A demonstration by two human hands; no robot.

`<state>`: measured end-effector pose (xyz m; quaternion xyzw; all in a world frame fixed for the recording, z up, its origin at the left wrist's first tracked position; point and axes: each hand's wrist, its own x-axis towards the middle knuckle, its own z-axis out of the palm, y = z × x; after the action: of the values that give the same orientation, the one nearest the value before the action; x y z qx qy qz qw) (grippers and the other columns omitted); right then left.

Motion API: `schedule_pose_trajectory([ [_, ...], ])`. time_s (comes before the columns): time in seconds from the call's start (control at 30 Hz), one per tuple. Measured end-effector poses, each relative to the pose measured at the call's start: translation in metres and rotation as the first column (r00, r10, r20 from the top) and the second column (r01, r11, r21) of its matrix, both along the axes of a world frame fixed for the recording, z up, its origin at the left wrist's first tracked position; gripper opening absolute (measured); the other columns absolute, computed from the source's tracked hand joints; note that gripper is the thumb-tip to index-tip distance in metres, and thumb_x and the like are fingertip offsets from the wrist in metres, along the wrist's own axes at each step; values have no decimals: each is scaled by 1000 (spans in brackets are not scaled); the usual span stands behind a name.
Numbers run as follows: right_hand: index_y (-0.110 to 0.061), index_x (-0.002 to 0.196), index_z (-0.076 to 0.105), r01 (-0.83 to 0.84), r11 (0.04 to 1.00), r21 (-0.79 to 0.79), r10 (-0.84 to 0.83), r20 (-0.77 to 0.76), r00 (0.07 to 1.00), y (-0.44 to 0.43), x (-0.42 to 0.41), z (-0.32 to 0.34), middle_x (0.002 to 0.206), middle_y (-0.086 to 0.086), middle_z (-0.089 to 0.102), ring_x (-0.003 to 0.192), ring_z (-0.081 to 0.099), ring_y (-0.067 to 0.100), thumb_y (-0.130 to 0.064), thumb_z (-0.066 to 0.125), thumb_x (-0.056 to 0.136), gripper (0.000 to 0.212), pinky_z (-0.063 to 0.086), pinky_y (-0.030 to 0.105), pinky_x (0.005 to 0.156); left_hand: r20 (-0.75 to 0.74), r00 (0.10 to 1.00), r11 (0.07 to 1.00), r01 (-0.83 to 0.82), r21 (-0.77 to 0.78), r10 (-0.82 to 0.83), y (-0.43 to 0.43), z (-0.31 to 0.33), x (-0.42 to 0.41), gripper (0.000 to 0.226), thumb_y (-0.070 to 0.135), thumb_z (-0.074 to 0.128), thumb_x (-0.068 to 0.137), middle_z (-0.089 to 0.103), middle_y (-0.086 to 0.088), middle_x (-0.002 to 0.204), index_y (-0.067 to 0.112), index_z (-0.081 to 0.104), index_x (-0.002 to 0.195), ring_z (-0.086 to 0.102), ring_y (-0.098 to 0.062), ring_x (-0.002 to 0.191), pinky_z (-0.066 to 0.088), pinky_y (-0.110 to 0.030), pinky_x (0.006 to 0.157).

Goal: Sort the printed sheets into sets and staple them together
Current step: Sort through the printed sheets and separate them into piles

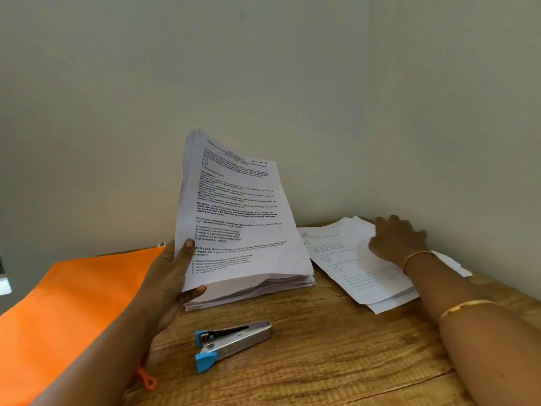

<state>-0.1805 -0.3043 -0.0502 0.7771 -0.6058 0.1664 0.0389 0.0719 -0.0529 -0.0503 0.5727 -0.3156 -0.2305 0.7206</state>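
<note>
Head view. Left hand (171, 276) grips the thick stack of printed sheets (234, 200) at its lower left edge. Thumb pressed on the front page, another fingertip curled round the corner below it. Stack stands tilted, bottom edge on the wooden table (322, 364). Right hand (399, 240) lies palm down on loose sheets (351, 268), fingers slightly spread, blurred. Stapler (232, 342) lies near the left fingers, not touching. Orange pouch (67, 303) lies beside the left hand, on its outer side.
</note>
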Motion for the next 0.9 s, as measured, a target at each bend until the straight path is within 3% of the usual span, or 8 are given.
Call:
schedule_pose_trajectory([
  [0.13,-24,147,25,-273,954,121,269,46,962,18,28,-1,154,9,23,138,28,33,-56,41,93,65,29,51,109,-6,1000,1000,-1,1,1,1,0,0,26,36,46,96,65,-1,92,25,55,118,59,-16,80,50,-20,41],
  [0.27,-26,149,20,-275,892,358,330,-102,938,28,40,-14,155,9,20,139,26,34,-65,35,90,72,24,51,112,-8,1000,1000,3,-5,-3,2,-1,0,27,35,47,95,66,-2,94,24,56,118,59,-16,80,49,-19,41],
  [0.37,-24,148,25,-285,898,337,333,-94,938,31,41,-16,154,9,25,138,31,32,-63,32,92,68,26,49,112,-7,1000,1000,8,-8,-8,2,-1,0,25,36,47,95,65,-2,94,25,56,116,58,-15,79,49,-19,41],
  [0.47,-20,144,34,-445,888,116,416,214,884,44,47,-8,150,7,35,134,37,27,-55,31,97,59,30,40,110,-5,1000,1000,14,-7,-14,1,0,-1,22,36,47,95,65,-2,93,26,56,112,58,-16,78,50,-20,41],
  [0.53,-17,136,46,-546,838,-1,471,508,721,59,55,-2,139,4,49,126,47,23,-50,32,98,52,37,33,101,6,1000,1000,22,-7,-22,1,0,-2,19,36,48,94,65,-2,92,27,56,109,59,-16,79,50,-20,42],
  [0.6,-15,125,52,-614,790,-9,459,673,580,72,64,2,121,2,58,112,54,21,-52,33,96,50,44,32,92,20,999,999,33,-3,-33,0,0,-2,18,37,48,94,66,-3,94,29,56,107,59,-17,81,50,-22,43],
  [0.73,-16,113,49,-644,764,28,407,754,516,82,75,-2,98,-7,55,92,53,13,-52,44,93,41,41,20,67,27,998,998,57,-1,-57,1,0,-3,16,38,48,94,67,-3,97,32,57,105,60,-20,86,50,-23,46],
  [0.9,-10,102,57,-589,806,54,285,838,466,75,76,-2,101,2,61,93,58,19,-28,56,93,20,51,33,84,39,995,995,96,1,-96,2,0,-4,20,39,49,92,68,-4,96,30,58,108,60,-20,84,51,-24,46],
])
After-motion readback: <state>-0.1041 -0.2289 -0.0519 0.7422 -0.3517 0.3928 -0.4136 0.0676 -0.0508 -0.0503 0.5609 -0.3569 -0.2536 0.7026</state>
